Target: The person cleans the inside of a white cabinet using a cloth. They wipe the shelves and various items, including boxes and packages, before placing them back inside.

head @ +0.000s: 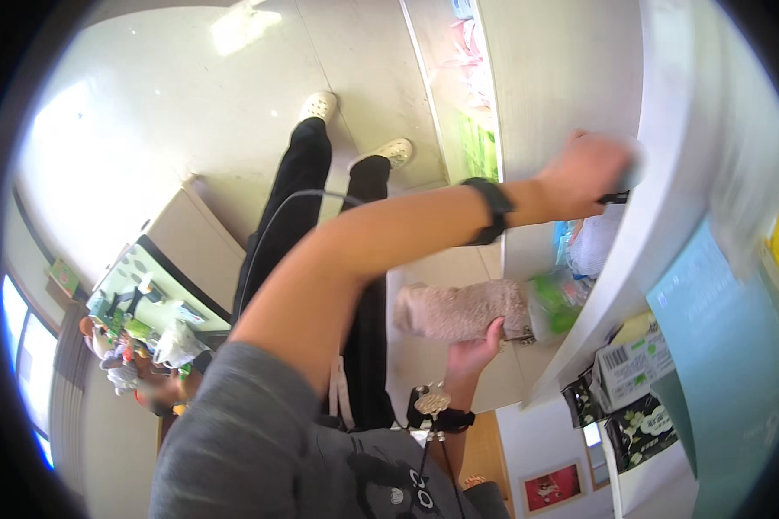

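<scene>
My left arm reaches across the view to the right. My left hand is blurred at the edge of a pale cabinet or shelf; something small and dark shows at its fingers, too unclear to name. Below it, my right hand holds a fluffy pinkish-beige plush pouch or soft case from its lower side, the thumb against the plush. Small dark pieces hang at the pouch's right end. Just right of the pouch lies a clear plastic bag with green contents. A whitish textured thing sits below my left hand.
A pale board edge curves down the right side. Beyond it are a white-and-green printed box, a black floral package and a light blue panel. A cluttered glass-topped table stands at left. My feet are on the tiled floor.
</scene>
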Tool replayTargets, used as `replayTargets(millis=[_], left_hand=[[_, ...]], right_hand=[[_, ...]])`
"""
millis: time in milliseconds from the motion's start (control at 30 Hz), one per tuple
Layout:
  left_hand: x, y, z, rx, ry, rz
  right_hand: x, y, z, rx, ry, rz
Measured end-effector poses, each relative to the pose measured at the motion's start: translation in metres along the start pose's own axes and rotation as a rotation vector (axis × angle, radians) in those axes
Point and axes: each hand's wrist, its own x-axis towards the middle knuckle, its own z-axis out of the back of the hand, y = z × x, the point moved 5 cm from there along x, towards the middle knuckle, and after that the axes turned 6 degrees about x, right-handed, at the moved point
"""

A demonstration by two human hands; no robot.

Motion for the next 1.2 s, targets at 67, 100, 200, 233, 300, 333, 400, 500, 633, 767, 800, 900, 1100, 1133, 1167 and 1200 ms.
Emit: replayTargets(millis=[67, 100, 200, 233, 300, 333, 400, 500, 633, 767, 800, 900, 1100, 1133, 1167, 1200], left_hand=[[-0.026, -0.016, 0.057, 0.068, 0.126, 0.160], [-0.038, -0.035, 0.095, 0.071, 0.219, 0.321], [-0.079, -0.066, 0.189, 0.020, 0.354, 0.683], [-0.091, -0.071, 0.212, -0.065, 0.364, 0.822], [-0.106, -0.084, 0.252, -0.139, 0.322, 0.921], [-0.107, -0.091, 0.266, -0.140, 0.309, 0.914], [-0.100, -0.110, 0.290, -0.108, 0.285, 0.924], [-0.092, -0.136, 0.306, -0.130, 0.292, 0.831], [-0.059, -0.191, 0.329, 0.125, 0.435, 0.456], [-0.033, -0.256, 0.343, 0.234, 0.497, 0.142], [-0.030, -0.267, 0.344, 0.233, 0.516, 0.070], [-0.029, -0.293, 0.347, 0.297, 0.600, -0.038], [-0.037, -0.323, 0.350, 0.356, 0.707, -0.229], [-0.038, -0.327, 0.349, 0.381, 0.741, -0.277], [-0.036, -0.329, 0.352, 0.351, 0.737, -0.262], [-0.034, -0.330, 0.355, 0.317, 0.732, -0.246]], right_hand=[[0.000, 0.007, -0.008, 0.006, 0.029, 0.033], [-0.001, 0.013, -0.012, -0.005, 0.039, 0.065], [-0.006, 0.030, -0.022, -0.073, 0.078, 0.142], [-0.005, 0.036, -0.021, -0.109, 0.087, 0.186], [-0.012, 0.040, -0.028, -0.221, 0.146, 0.324], [-0.018, 0.045, -0.038, -0.304, 0.200, 0.422], [-0.038, 0.045, -0.065, -0.477, 0.336, 0.591], [-0.071, 0.046, -0.127, -0.641, 0.534, 0.732], [-0.109, 0.053, -0.180, -0.553, 0.685, 0.700], [-0.139, 0.065, -0.202, -0.361, 0.829, 0.645], [-0.145, 0.069, -0.207, -0.360, 0.840, 0.621], [-0.166, 0.079, -0.219, -0.314, 0.837, 0.574], [-0.198, 0.092, -0.237, -0.375, 0.829, 0.553], [-0.202, 0.093, -0.240, -0.385, 0.820, 0.541], [-0.204, 0.092, -0.243, -0.372, 0.824, 0.530], [-0.203, 0.091, -0.243, -0.362, 0.825, 0.519]])
